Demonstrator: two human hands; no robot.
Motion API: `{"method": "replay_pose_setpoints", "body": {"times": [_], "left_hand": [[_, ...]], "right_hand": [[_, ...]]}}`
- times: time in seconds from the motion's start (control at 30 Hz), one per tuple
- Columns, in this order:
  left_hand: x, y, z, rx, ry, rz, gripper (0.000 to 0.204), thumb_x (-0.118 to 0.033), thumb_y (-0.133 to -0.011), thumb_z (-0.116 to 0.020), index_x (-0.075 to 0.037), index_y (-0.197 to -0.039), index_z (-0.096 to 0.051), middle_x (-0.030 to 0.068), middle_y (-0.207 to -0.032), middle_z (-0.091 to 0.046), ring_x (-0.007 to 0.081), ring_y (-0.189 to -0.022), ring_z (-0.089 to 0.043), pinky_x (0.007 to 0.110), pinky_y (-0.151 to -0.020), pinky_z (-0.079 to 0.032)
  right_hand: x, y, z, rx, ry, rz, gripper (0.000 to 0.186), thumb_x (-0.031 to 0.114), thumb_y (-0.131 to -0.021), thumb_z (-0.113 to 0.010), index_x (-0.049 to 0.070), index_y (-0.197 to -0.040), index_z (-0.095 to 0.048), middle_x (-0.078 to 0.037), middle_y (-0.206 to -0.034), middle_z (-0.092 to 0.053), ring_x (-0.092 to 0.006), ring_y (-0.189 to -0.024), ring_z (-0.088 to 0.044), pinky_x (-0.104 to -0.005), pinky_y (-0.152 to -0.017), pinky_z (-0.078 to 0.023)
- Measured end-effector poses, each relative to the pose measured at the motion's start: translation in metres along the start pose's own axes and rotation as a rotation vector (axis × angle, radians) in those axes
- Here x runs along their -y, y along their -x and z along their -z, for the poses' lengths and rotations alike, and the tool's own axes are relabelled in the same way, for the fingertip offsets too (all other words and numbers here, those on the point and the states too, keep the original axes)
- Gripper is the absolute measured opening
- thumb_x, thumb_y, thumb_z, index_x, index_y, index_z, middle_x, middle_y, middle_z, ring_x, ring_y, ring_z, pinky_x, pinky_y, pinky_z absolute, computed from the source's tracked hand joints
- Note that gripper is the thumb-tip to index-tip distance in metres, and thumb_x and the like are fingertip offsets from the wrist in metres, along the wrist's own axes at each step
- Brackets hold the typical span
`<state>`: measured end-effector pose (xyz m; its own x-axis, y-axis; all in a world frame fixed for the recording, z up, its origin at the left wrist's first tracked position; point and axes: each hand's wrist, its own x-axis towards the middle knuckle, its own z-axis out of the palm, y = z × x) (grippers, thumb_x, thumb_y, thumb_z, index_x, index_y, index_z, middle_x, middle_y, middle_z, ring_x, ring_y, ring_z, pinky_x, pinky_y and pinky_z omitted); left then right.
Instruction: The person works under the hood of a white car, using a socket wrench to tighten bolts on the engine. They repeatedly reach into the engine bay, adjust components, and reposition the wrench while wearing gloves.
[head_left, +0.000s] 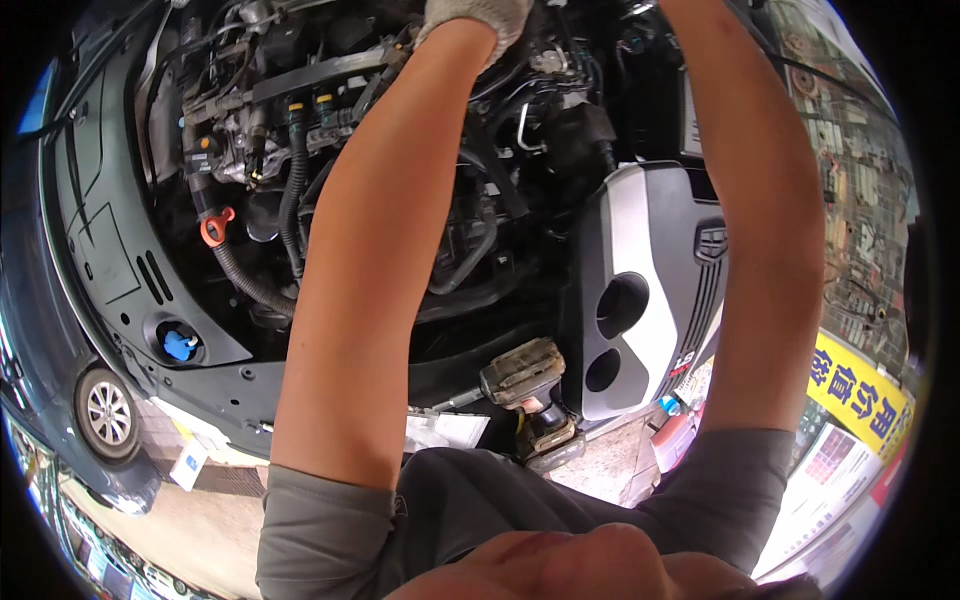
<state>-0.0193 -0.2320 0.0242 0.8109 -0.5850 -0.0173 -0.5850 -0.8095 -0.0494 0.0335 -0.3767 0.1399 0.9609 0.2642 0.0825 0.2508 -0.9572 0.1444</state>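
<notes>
My left hand (pixel 488 18), in a pale knit work glove, reaches over the far part of an open car engine bay (pixel 520 215). Only its back and wrist show; the fingers are cut off at the upper edge, so what they hold or touch is hidden. Hoses, brackets and metal engine parts (pixel 330 75) surround it. My right forearm (pixel 765 170) stretches up along the right side, and its hand lies beyond the picture. Between my arms rests a white and grey plastic engine cover (pixel 650 290) with two round openings.
A worn cordless impact wrench (pixel 525 375) lies at the near edge of the bay. On the left are an orange ring handle (pixel 215 228), a ribbed hose (pixel 250 285) and a blue cap (pixel 180 345). Another dark car (pixel 60 350) stands farther left; a yellow sign (pixel 860 390) is right.
</notes>
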Motion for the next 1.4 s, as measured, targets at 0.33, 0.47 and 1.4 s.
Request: {"method": "replay_pose_setpoints", "body": {"times": [0.33,0.47,1.4], "left_hand": [[0.015,-0.039,-0.075,-0.341,0.037,-0.056,0.040,-0.025,-0.105,-0.049,-0.015,-0.143,-0.057,0.0107,-0.141,-0.062,0.0277,-0.124,-0.064,0.039,-0.101,-0.054],[-0.001,-0.005,-0.011,-0.060,0.112,-0.030,0.045,-0.021,-0.107,-0.044,-0.014,-0.150,-0.052,0.0136,-0.146,-0.059,0.0275,-0.131,-0.060,0.039,-0.107,-0.050],[0.002,-0.019,-0.029,-0.113,0.352,0.152,0.040,-0.026,-0.107,-0.042,-0.015,-0.140,-0.063,0.0146,-0.137,-0.066,0.0296,-0.120,-0.069,0.044,-0.096,-0.057]], "right_hand": [[0.043,0.036,-0.025,0.152,-0.456,-0.211,0.064,0.060,-0.103,-0.045,0.004,-0.125,-0.069,-0.022,-0.133,-0.066,-0.0396,-0.126,-0.061,-0.0460,-0.106,-0.046],[0.040,0.046,-0.029,0.126,-0.416,-0.136,0.058,0.057,-0.105,-0.042,0.005,-0.114,-0.068,-0.023,-0.120,-0.069,-0.0410,-0.118,-0.063,-0.0494,-0.099,-0.048],[0.052,0.030,-0.033,0.108,-0.107,0.108,0.047,0.046,-0.107,-0.042,0.007,-0.115,-0.066,-0.019,-0.119,-0.071,-0.0388,-0.115,-0.066,-0.0462,-0.095,-0.051]]}}
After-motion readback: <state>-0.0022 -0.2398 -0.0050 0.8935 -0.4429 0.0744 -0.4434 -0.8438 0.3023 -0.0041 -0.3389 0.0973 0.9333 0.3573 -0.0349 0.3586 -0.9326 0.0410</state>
